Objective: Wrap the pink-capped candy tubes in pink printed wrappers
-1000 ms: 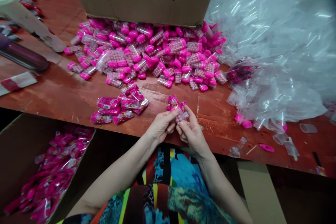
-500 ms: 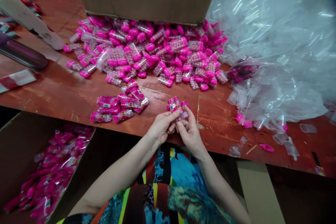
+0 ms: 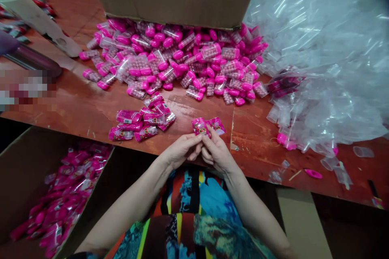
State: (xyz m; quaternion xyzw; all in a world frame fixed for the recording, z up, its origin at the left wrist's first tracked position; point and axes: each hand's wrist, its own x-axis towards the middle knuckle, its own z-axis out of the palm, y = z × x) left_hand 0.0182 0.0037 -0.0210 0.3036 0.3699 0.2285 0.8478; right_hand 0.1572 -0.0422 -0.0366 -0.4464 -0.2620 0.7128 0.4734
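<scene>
The bench here is a long reddish-brown wooden tabletop [image 3: 255,129], scuffed and shiny in patches, and at its near edge a person's left hand [image 3: 184,149] and right hand [image 3: 219,151] come together, fingertips narrowed in a pinch on a printed pink packet [image 3: 199,125]. A second pink packet [image 3: 219,124] sits just beside it, at the right fingers; I can't tell whether they grip it. Left of the hands, a small stack of wrapped packets [image 3: 142,119] rests on the wood. Beyond, pink-capped candy tubes [image 3: 170,58] heap up before a big cardboard carton [image 3: 176,4] printed with a phone number. Crumpled clear plastic bags [image 3: 328,48] cover much of the right side, with a loose pink cap [image 3: 313,173] and a thin stick [image 3: 294,175] near the front. Two bottles [image 3: 45,22] lean into view at far left. Below the edge, an open cardboard box [image 3: 21,158] holds more packets.
</scene>
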